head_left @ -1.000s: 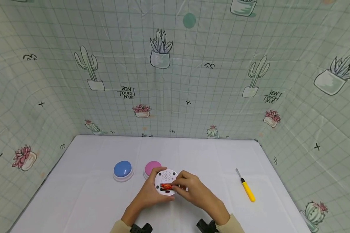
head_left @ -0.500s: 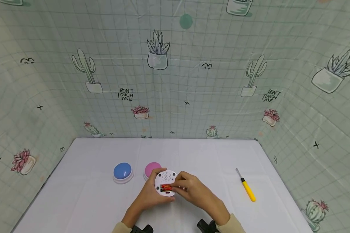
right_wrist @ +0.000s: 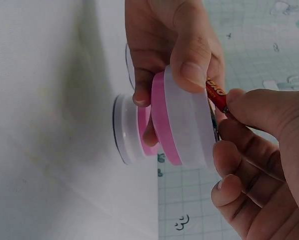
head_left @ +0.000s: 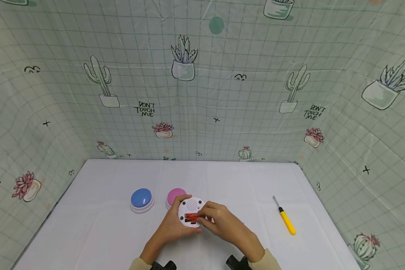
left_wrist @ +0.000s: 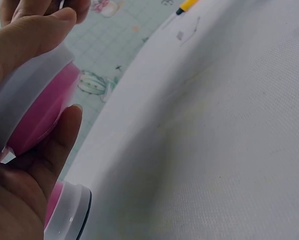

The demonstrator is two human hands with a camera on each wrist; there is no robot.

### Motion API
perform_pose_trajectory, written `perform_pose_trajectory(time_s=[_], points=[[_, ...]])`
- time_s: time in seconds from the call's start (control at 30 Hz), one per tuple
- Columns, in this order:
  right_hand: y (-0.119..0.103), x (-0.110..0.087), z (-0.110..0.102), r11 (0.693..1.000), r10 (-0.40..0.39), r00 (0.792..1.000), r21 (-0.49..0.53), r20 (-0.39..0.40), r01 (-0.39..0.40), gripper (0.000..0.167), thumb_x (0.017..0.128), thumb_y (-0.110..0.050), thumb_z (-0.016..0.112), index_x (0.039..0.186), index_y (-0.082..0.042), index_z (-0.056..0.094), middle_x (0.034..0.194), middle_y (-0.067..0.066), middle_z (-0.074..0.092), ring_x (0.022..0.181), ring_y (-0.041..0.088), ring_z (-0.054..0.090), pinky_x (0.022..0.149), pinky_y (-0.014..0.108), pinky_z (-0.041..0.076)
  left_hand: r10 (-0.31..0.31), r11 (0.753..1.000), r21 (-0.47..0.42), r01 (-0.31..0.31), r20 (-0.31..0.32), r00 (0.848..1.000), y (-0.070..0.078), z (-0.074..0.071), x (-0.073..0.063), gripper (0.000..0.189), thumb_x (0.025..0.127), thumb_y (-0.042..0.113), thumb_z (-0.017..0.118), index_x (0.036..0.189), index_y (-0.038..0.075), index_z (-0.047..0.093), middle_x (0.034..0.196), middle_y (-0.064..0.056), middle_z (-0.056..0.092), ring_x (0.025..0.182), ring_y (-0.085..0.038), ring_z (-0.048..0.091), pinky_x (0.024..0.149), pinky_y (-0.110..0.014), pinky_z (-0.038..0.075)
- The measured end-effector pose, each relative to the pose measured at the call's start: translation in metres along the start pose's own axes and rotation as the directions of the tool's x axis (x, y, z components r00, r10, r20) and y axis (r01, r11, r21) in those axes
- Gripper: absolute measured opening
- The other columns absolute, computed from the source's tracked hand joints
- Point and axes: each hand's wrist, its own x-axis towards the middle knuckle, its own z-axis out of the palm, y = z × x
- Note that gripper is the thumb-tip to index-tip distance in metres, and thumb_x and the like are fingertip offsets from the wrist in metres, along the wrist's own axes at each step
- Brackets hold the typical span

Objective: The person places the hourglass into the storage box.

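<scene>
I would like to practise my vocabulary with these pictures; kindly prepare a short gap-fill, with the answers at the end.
1. Red batteries show in the held round device, whose body is white and ____.
2. In the head view, the screwdriver lies to the ____ of this device.
3. The screwdriver's handle is ____.
4. The leftmost domed button on the table has a ____ top.

Missing words: pink; right; yellow; blue.

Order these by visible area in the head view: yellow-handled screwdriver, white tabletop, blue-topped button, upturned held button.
1. White tabletop
2. Blue-topped button and upturned held button: too alike to rank, the latter partly covered
3. Yellow-handled screwdriver
</scene>
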Motion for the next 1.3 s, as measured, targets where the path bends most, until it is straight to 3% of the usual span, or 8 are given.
perform_pose_trajectory(time_s=[0.23,0.67,1.1,1.3], points=[[0.001,0.002,0.002,1.0,-0.005,1.0,0.021,0.007,0.005,0.008,0.09,-0.002,0.077,0.097,-0.003,0.077,0.091,0.004,0.072,0.078,0.003,0.059,0.068,0.009,0.049,0.003,1.0,0.008,-0.003,0.007,1.0,-0.002,-0.001,0.001,0.103,0.064,0.013,0.098,0.149,0.012,0.039,0.136,-0.01,0.057,0.112,-0.022,0.058,0.089,-0.023,0.052],[-0.001,0.005,-0.002,0.997,0.074,0.992,0.02,0.101,-0.076,0.011,0.089,-0.004,0.079,0.099,-0.004,0.079,0.093,0.003,0.07,0.08,0.001,0.059,0.067,0.009,0.049,0.008,1.0,0.016,-0.008,0.019,1.0,-0.004,-0.002,0.0,0.105,0.063,0.016,0.099,0.149,0.014,0.039,0.134,-0.008,0.058,0.111,-0.019,0.058,0.091,-0.023,0.051],[0.013,-0.003,-0.012,0.999,0.053,0.998,-0.007,0.039,-0.052,0.011,0.084,0.002,0.08,0.092,-0.005,0.078,0.084,0.001,0.073,0.07,0.005,0.059,0.061,0.012,0.049,-0.017,0.998,0.06,0.017,-0.007,1.0,-0.008,-0.007,-0.003,0.108,0.056,0.017,0.102,0.146,0.018,0.042,0.135,-0.008,0.059,0.116,-0.021,0.058,0.096,-0.026,0.049],[0.028,-0.009,-0.023,0.99,0.142,0.989,-0.021,0.04,-0.141,0.011,0.083,0.003,0.08,0.091,-0.005,0.078,0.084,0.001,0.073,0.07,0.005,0.061,0.061,0.016,0.052,-0.045,0.995,0.09,0.048,-0.044,0.998,-0.009,-0.011,-0.005,0.106,0.057,0.017,0.102,0.145,0.017,0.043,0.134,-0.005,0.06,0.117,-0.021,0.058,0.1,-0.032,0.049]])
